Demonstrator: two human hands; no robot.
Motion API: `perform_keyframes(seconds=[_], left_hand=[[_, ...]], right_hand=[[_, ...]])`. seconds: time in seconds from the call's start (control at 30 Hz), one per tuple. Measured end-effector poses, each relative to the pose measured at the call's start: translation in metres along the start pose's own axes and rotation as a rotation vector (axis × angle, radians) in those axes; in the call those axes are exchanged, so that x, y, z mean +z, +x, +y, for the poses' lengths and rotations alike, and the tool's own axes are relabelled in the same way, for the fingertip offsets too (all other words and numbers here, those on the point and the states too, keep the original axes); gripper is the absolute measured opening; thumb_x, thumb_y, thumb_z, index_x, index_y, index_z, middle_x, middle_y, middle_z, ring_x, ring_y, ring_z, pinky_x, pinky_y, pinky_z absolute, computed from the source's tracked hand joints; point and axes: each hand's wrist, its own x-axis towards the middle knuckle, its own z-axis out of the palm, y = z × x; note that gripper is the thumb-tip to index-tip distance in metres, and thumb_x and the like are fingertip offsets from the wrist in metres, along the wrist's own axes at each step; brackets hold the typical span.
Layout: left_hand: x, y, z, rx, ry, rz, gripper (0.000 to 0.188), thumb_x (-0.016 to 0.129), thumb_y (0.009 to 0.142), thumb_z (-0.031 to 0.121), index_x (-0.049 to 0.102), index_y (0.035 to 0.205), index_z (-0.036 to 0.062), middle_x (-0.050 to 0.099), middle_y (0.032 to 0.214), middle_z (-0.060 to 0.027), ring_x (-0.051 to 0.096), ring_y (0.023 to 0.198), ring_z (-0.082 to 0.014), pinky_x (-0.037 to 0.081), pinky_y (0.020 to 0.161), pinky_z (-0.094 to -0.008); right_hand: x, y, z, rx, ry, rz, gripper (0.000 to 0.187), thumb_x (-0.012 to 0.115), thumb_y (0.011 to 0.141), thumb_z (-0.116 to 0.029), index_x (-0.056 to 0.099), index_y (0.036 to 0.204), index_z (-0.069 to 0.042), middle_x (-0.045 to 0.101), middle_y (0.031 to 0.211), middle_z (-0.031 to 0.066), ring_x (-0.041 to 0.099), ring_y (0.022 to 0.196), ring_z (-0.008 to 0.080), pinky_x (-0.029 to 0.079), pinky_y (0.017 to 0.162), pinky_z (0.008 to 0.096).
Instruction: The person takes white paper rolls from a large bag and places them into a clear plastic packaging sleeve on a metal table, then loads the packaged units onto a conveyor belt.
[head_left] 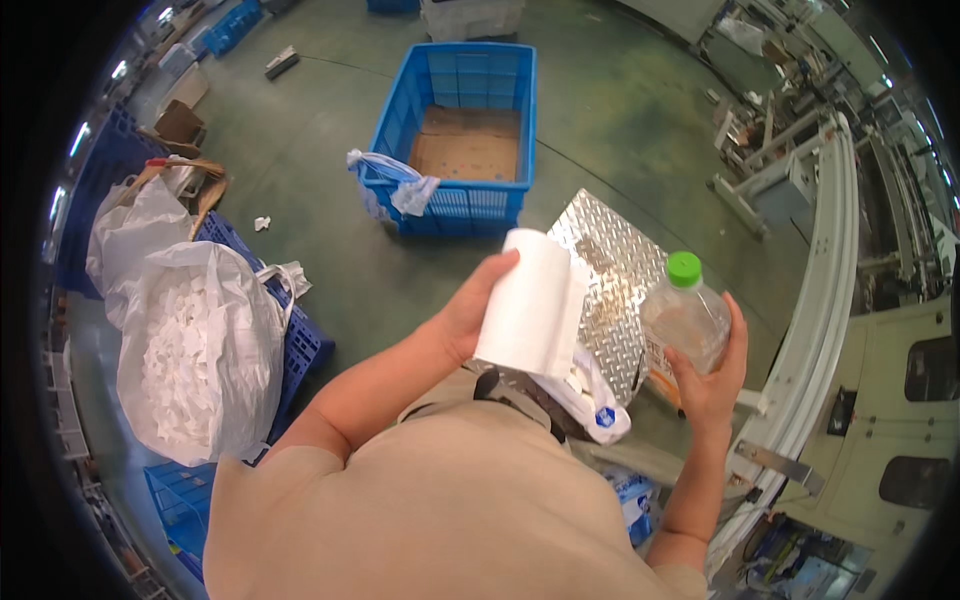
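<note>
Fingers (503,265) of the left hand (475,312) grasp a white roll (528,305) near the middle; right hand (715,385) grips a clear bottle (682,325) with green cap (684,268), to its right. Silver metal plate (612,255) shows between them. Blue crate (465,208) stands far on the floor (320,130), white bag (255,335) at left.

The green floor (330,110) is occupied by a blue crate (455,208), with a small white scrap (262,223) seen to the crate's left and a dark oblong object (283,66) farther off
</note>
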Motion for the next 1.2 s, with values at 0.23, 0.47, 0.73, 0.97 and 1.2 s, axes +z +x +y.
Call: perform_keyframes(seconds=[0.23,0.47,0.73,0.97,1.2], left_hand=[[0.002,-0.012,-0.012,0.029,0.063,-0.029,0.066,0.052,0.084,0.045,0.037,0.132,0.0024,0.051,0.123,-0.0171,0.055,0.109,-0.0299,0.046,0.092,-0.0456],[-0.011,-0.028,-0.019,0.024,-0.004,-0.057,0.06,0.058,0.083,0.04,0.043,0.125,0.0004,0.056,0.114,-0.0157,0.06,0.099,-0.0245,0.051,0.085,-0.0398],[-0.015,-0.035,-0.017,0.01,-0.029,-0.11,0.063,0.056,0.083,0.042,0.04,0.128,0.0005,0.055,0.115,-0.0164,0.059,0.1,-0.0255,0.05,0.086,-0.0399],[-0.011,-0.037,-0.013,0.088,0.001,-0.055,0.063,0.055,0.083,0.043,0.041,0.128,0.001,0.056,0.114,-0.0158,0.059,0.099,-0.0247,0.05,0.085,-0.0394],[-0.016,-0.027,-0.008,0.095,-0.07,-0.076,0.059,0.055,0.084,0.042,0.044,0.125,0.001,0.058,0.11,-0.0142,0.062,0.093,-0.022,0.053,0.079,-0.0366]], right_hand=[[-0.017,0.0,-0.048,-0.352,-0.538,-0.237,0.085,0.082,0.053,-0.029,0.046,0.126,-0.005,0.057,0.109,0.0099,0.055,0.093,0.0252,0.041,0.074,0.0354],[-0.002,-0.003,-0.049,-0.448,-0.619,-0.366,0.082,0.08,0.054,-0.024,0.046,0.126,-0.004,0.057,0.108,0.0088,0.056,0.089,0.0232,0.04,0.071,0.0344],[0.004,0.01,-0.059,-0.504,-0.72,-0.374,0.086,0.08,0.05,-0.017,0.046,0.127,-0.004,0.057,0.11,0.0081,0.056,0.093,0.0235,0.041,0.077,0.0349],[0.009,0.01,-0.072,-0.554,-0.732,-0.44,0.087,0.08,0.047,-0.015,0.047,0.126,-0.005,0.057,0.109,0.0063,0.057,0.095,0.0211,0.041,0.077,0.0338],[0.014,0.0,-0.071,-0.567,-0.714,-0.431,0.086,0.08,0.047,-0.014,0.048,0.126,-0.005,0.057,0.109,0.006,0.057,0.094,0.0212,0.041,0.076,0.0339]])
